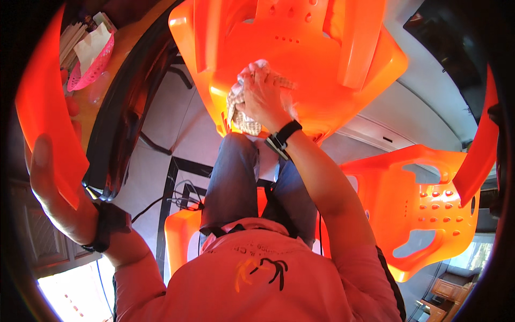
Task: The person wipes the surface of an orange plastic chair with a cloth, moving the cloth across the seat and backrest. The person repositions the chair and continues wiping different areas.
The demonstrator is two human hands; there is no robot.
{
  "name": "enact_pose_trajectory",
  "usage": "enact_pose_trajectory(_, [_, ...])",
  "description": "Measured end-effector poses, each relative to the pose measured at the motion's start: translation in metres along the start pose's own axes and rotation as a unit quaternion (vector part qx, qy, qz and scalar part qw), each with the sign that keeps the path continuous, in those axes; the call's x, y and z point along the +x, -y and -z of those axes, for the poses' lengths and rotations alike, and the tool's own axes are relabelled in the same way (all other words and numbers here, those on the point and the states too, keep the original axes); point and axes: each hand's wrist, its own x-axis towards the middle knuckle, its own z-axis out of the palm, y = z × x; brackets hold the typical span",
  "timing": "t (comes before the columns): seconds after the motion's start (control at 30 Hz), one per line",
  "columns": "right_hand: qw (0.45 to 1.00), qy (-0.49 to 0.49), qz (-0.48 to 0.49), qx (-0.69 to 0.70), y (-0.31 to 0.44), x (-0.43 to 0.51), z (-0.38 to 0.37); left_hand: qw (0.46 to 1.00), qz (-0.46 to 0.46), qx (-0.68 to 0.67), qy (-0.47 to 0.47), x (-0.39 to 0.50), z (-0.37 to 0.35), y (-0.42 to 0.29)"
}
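Note:
In front of my knees stands an orange plastic armchair (pixel 281 52), its backrest with teardrop holes at the top of the view. My right hand (pixel 261 96) presses a bunched, checked cloth (pixel 245 120) onto the front part of the seat. The fingers are spread over the cloth, hiding much of it. At the far left, my left hand (pixel 60 201) is raised by a flat orange-red strip (pixel 48 104). Its thumb lies over the near face and blurred fingertips show past the other edge. What the strip belongs to cannot be told.
A second orange plastic armchair (pixel 386 205) stands on the right. A wooden surface (pixel 132 34) at upper left bears a pink perforated basket (pixel 94 68) with papers. A dark, glossy curved object (pixel 128 112) runs beside it. Thin cables (pixel 187 197) hang near the tiled floor (pixel 181 120).

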Motion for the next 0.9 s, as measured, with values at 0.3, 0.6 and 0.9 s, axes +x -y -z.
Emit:
enact_pose_trajectory(0.3, [0.992, 0.098, 0.015, 0.073, -0.112, -0.009, 0.062, 0.999, 0.005, -0.005, 0.052, 0.007, 0.01, 0.009])
enact_pose_trajectory(0.6, [0.983, 0.134, -0.085, 0.094, -0.062, 0.005, 0.039, 0.997, 0.017, -0.064, 0.046, 0.002, 0.0, -0.002])
enact_pose_trajectory(0.9, [0.986, 0.057, 0.079, 0.137, -0.041, -0.017, 0.053, 0.998, 0.016, -0.026, 0.057, 0.002, 0.006, 0.005])
